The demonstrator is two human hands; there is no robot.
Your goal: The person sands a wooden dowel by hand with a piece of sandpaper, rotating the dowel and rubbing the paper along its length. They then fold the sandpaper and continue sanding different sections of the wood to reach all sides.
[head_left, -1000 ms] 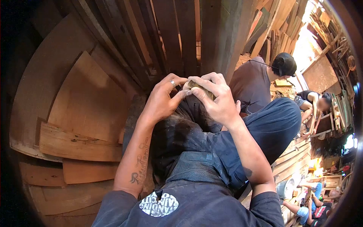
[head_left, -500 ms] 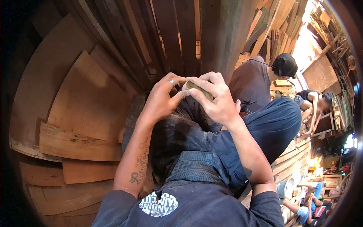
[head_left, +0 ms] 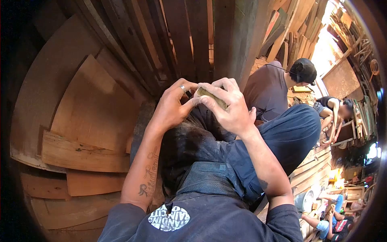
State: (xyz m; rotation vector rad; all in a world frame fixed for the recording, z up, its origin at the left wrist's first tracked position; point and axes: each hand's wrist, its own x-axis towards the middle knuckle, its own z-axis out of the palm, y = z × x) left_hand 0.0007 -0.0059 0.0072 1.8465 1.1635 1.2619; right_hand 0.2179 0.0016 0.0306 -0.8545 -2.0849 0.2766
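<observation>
A small, dusty, hollow-looking tan piece (head_left: 213, 98) is raised above my lap, in front of upright boards. My right hand (head_left: 231, 105) wraps round it, with fingers over its top and the thumb along its near side. My left hand (head_left: 173, 104), with a ring on one finger, pinches its left end between thumb and forefinger. The fingers cover much of the piece, so its full shape is hidden.
Large wooden sheets (head_left: 88, 109) lie at the left; dark boards (head_left: 223, 40) stand ahead. A person in a dark cap (head_left: 264, 86) sits close at the right. Two more people are farther right, near a bucket (head_left: 308, 197) and stacked wood.
The tan piece has tilted slightly in my fingers. Both hands keep nearly the same place and grip.
</observation>
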